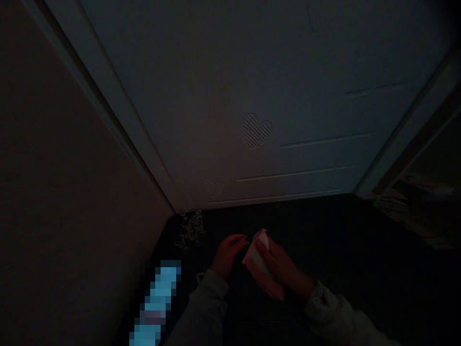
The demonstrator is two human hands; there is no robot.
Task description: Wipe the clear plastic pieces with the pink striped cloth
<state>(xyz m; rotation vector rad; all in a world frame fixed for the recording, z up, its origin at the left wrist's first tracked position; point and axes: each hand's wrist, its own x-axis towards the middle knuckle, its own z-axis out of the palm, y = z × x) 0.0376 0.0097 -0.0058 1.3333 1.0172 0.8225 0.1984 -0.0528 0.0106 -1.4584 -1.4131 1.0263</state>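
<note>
In the dim head view my left hand (227, 252) is closed, its thumb and fingertips pinching a small shiny thing (247, 243) too dark to name. Just to the right, my right hand (279, 259) grips a pink and white cloth (256, 259) that hangs down toward the table. The top of the cloth sits close to the small shiny thing; whether they touch I cannot tell. Beyond my left hand, a cluster of several small clear or metallic ring-like pieces (190, 229) lies at the back left of the dark table.
The dark tabletop (324, 240) runs back to a pale panel (201, 96) with carved hearts and grooves. A wall (65, 168) bounds the left side. A bright, pixelated screen-like shape (158, 298) lies at lower left. Blurred items (414, 206) are at the right edge.
</note>
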